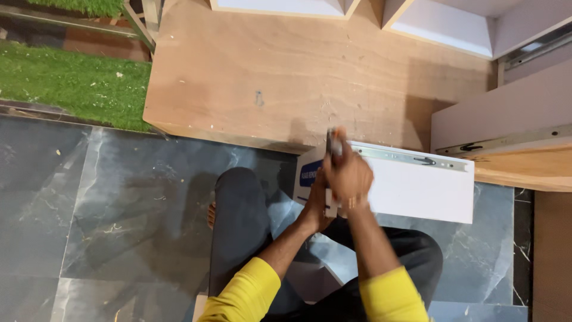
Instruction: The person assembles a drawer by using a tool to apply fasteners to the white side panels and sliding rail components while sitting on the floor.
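**Head view: both hands at the end of a white drawer box**

Head camera looks down on a white rectangular laminate drawer box lying on the dark marble floor, in front of the seated person's knees. The right hand is closed tight around a slim dark tool, which is blurred and pokes out just above the grip at the box's top left corner. The left hand sits just below and left of that grip, pressed against the box's left end; whether its fingers curl around the edge cannot be told. A metal slide rail runs rightward from the grip along the box's top edge. Beyond the grip lies a bare plywood panel. Far right of it, a second white panel with a rail rests on wood. Far left lies green artificial turf.
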